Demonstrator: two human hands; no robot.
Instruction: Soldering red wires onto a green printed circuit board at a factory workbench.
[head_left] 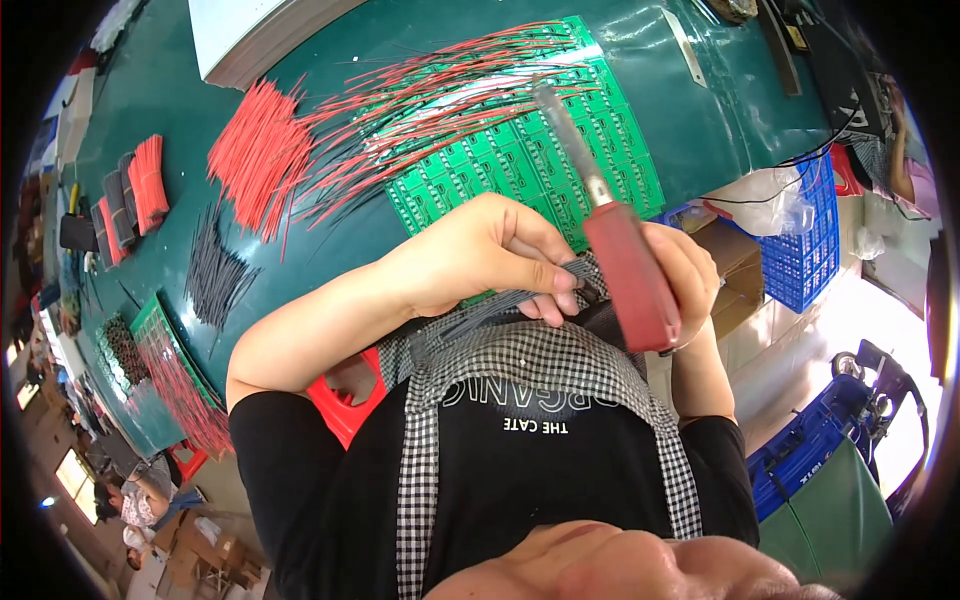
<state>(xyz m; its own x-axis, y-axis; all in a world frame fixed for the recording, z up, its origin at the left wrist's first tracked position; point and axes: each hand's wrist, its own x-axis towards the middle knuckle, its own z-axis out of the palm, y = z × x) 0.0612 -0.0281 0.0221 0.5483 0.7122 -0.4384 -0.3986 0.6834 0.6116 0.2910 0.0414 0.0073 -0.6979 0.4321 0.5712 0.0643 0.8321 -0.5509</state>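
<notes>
My left hand (510,255) is closed near the table's front edge, its thumb and fingers pinching a bunch of thin black wires (478,318) that trails over my checked apron. My right hand (690,268) grips the red handle of a soldering iron (634,280). Its metal tip points up and away, over a panel of green circuit boards (490,170); whether it touches them I cannot tell. Red and black wires (440,125) lie across the far and left parts of the panel. To the left are a heap of red wires (258,155) and a smaller heap of black wires (216,275).
A white box (265,38) stands at the far left, with wire bundles (140,190) further left. Another wired board (175,360) lies near left. A metal strip (684,48) is far right. Beyond the right edge are a cardboard box (735,265) and a blue crate (805,245).
</notes>
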